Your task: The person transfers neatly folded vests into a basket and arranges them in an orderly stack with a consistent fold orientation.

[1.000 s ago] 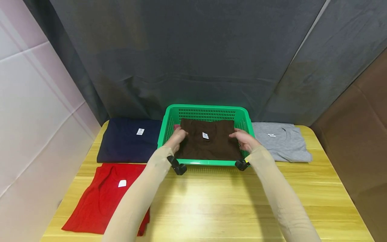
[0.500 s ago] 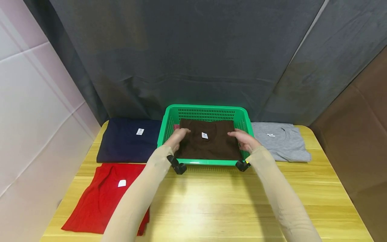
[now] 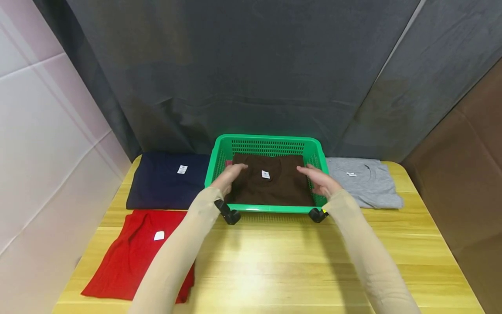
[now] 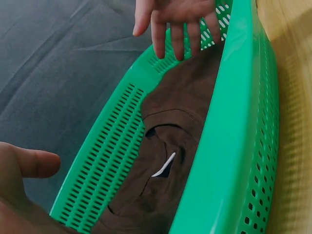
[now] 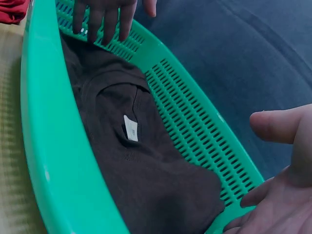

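Brown folded shirt [image 3: 270, 185]: lies flat inside green basket [image 3: 266, 140].
Left hand [image 3: 228, 178], right hand [image 3: 319, 181]: fingers straight, spread, holding nothing, hovering over shirt's sides.
Step judged: placement done, release.
Next calls for clear lift past basket rim.

I see: sleeves [image 3: 176, 257] – beige, snug, both arms to wrist | wrist cams [image 3: 229, 214] – black, one strapped under each wrist | hands [image 3: 229, 176] – bare, no gloves

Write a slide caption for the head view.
Both open hands, left hand and right hand, hover over brown shirt in green basket.
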Demonstrator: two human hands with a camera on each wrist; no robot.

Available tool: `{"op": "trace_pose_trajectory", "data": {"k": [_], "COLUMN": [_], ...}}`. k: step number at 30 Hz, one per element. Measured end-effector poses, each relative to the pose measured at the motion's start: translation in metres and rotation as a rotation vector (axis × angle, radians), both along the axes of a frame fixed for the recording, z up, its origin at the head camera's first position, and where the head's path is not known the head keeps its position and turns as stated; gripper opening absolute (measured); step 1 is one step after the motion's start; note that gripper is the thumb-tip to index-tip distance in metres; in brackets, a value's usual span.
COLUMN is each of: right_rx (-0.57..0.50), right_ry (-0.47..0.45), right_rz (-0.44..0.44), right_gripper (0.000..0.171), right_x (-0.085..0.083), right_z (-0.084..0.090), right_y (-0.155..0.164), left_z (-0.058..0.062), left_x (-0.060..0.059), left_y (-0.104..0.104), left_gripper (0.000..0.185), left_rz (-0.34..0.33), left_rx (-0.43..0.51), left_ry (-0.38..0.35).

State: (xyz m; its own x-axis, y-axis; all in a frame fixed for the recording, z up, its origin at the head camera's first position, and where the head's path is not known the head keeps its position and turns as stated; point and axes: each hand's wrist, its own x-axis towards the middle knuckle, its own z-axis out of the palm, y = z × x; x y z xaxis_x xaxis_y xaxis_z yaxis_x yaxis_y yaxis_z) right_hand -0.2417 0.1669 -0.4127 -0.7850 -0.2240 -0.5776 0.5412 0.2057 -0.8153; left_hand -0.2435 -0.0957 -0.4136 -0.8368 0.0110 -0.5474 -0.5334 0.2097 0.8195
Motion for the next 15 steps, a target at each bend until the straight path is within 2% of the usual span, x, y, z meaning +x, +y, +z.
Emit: {"op": "trace_pose_trajectory", "data": {"k": [10,15], "right_rx": [-0.094,-0.136], "right_ry": [0.065,0.114], "right_rz": [-0.01,-0.001], "right_gripper": [0.076,0.075], "right_x": [0.013,0.03], "right_z": [0.01,0.016], "right_y": [-0.001,-0.005], "left_z": [0.027,0.044], "left_x": [0.015,0.028], "left_y": [-0.006,-0.01], "left_gripper": [0.08,0.075], "left_rz": [-0.02,-0.022], "left_rx": [0.056,0.121], "left_ry": [-0.004,0.038]}}
